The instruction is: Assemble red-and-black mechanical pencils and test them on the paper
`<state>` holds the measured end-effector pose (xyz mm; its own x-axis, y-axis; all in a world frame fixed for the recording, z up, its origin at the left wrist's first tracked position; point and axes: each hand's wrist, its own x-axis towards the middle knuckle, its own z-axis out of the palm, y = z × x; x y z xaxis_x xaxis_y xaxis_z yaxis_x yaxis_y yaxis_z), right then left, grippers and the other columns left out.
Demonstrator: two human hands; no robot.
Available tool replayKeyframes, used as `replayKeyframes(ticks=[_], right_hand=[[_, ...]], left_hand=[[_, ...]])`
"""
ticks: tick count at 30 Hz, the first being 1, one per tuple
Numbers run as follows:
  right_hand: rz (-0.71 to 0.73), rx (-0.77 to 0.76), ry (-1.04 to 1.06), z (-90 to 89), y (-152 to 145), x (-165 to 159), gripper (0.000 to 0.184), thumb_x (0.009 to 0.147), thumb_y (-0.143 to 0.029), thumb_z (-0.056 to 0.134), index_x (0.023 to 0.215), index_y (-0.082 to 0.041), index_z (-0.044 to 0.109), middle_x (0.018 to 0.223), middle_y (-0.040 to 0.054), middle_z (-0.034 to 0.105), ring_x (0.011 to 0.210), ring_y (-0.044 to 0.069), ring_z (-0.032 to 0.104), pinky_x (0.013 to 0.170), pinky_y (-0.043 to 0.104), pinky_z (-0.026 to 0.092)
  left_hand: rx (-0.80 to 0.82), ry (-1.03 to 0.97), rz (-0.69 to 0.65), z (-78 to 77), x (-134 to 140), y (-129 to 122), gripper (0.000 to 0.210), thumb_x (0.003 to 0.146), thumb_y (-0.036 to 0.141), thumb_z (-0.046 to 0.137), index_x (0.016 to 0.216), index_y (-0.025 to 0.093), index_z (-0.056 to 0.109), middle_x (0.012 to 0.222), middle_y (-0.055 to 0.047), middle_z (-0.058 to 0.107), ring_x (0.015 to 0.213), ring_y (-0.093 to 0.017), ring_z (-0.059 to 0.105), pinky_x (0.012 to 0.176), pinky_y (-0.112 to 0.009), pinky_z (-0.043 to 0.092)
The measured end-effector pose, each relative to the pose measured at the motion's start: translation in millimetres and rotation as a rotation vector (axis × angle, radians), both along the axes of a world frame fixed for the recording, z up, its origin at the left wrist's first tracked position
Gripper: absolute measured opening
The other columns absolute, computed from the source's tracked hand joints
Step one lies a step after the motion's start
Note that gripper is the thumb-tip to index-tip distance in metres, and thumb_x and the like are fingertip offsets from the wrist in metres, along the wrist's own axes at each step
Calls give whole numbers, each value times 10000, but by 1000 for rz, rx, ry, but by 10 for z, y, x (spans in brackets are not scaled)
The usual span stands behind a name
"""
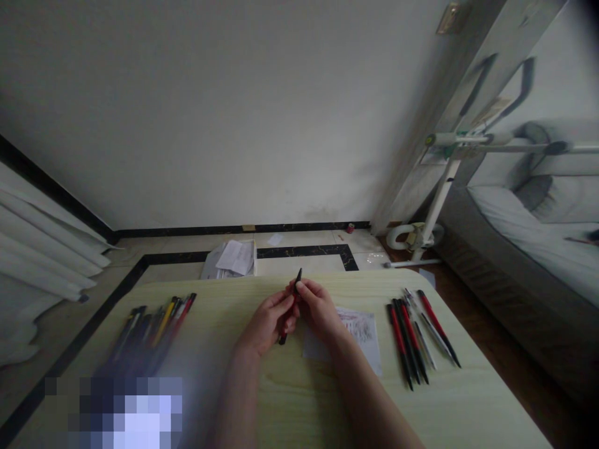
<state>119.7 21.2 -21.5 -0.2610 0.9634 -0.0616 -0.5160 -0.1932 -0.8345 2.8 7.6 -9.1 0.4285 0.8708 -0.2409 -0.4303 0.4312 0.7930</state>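
Red-and-black slender pen (299,275): we are pinching it in our left hand (267,317) and right hand (322,307), fingers curled closed, left of the marked white paper sheet (368,333); more red-and-black pens (414,342) are lying right of it.

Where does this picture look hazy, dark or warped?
In the head view, a bluish haze veils the near ends of the pens on the left; below them, blocky squares hide detail. Also in the head view: dim light overall, a blackened upper right corner, a stretched, soft-looking sofa near the right edge, while the left hand, right hand and pen they hold look clearer.
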Motion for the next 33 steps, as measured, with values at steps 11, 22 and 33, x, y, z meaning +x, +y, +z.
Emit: replayKeyframes(ticks=[11,22,33], right_hand=[[-116,-113,262,102,31,20,263,738,-236,619,983,-153,575,798,53,638,650,114,581,525,194,433],[-156,-94,319,95,35,63,189,738,-272,627,865,-133,632,720,40,607,596,77,512,481,157,381],[-135,-36,99,50,23,39,186,734,-319,621,798,-144,630,748,23,594,527,60,450,517,192,360]], left_hand=[[42,17,-9,4,-1,2,139,801,275,495,824,140,521,630,8,487,423,-50,403,404,-207,243],[79,67,-92,83,4,-22,194,820,297,448,742,133,516,573,7,483,382,-46,370,382,-213,211],[-9,55,-44,30,-15,-12,193,786,331,509,772,139,522,555,29,461,355,-22,321,377,-195,195]])
